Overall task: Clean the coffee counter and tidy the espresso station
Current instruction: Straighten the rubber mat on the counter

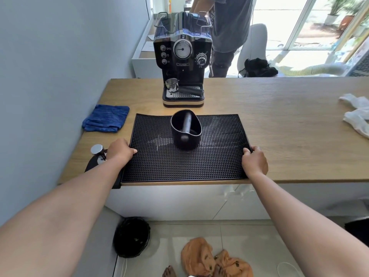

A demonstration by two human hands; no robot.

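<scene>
Wooden counter (pixel 279 116), wall (pixel 50 66) at 9 o'clock, espresso machine (pixel 182 56) at 12. Left grip (pixel 121 150) and right grip (pixel 254 160) clamp mat (pixel 189 162) edges.

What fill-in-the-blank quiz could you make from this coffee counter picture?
1. The black oval knock box stands ____ the black studded rubber mat.
2. The folded towelling cloth by the wall is ____ in colour.
3. The left hand and the right hand each grip a side edge of the ____.
4. The black espresso machine stands ____ the knock box, farther from the person.
Missing words: on; blue; mat; behind.
</scene>
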